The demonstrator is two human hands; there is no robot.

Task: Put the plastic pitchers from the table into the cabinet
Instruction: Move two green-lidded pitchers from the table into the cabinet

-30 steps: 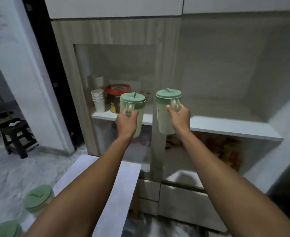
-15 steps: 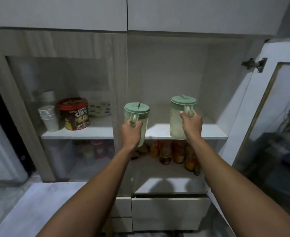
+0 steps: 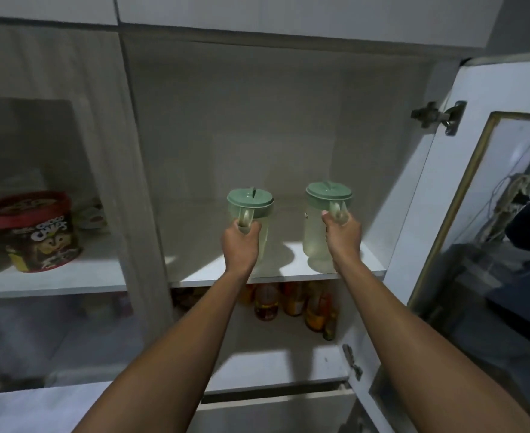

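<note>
Both pitchers have advanced over the shelf (image 3: 288,276); your left hand (image 3: 240,245) and right hand (image 3: 341,234) grip the left pitcher (image 3: 251,210) and right pitcher (image 3: 318,226) by their handles. Set them down level, then release.

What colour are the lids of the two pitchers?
Both lids, left and right, are pale green; the head view, the only one, shows them.

Open compartment: shelf (image 3: 195,245) was bare left and behind the 2 pitchers (image 3: 265,232). Divider post (image 3: 145,214) bounded left; open door (image 3: 419,214) bounded right.
</note>
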